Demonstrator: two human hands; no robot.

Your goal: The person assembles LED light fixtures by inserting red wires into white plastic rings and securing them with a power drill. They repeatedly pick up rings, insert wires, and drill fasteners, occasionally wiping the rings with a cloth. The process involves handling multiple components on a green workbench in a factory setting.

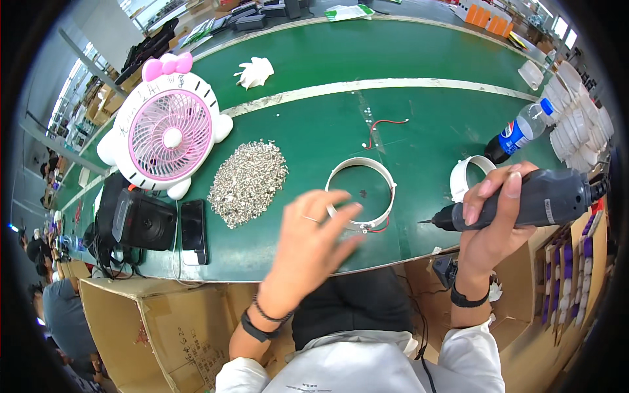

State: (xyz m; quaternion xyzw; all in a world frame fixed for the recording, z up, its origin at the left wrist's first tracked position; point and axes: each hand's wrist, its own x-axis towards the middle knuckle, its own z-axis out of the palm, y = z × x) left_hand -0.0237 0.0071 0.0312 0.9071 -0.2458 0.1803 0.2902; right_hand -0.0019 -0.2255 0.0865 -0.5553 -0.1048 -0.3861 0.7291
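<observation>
My right hand (pixel 495 203) is wrapped around a dark electric screwdriver (pixel 550 196), whose thin bit points left above the green worktable (pixel 295 255). A white plastic ring (pixel 391 180) lies on the table in front of me, with a short red wire and a small fitting at its near edge. My left hand (pixel 314 232) hovers at the ring's left side, fingers apart and slightly blurred, overlapping part of the ring. Left of that hand spreads a heap of small silvery screws (pixel 249 183). A second white ring (pixel 460 180) stands partly behind my right hand.
At the left are a pink and white fan (pixel 172 137), a black speaker-like box (pixel 147 219) and a phone (pixel 194 232). A cola bottle (pixel 517 134) and stacked white parts (pixel 576 124) stand right. A white glove (pixel 255 72) and red wire (pixel 372 133) lie farther back. Cardboard boxes (pixel 124 314) flank me below.
</observation>
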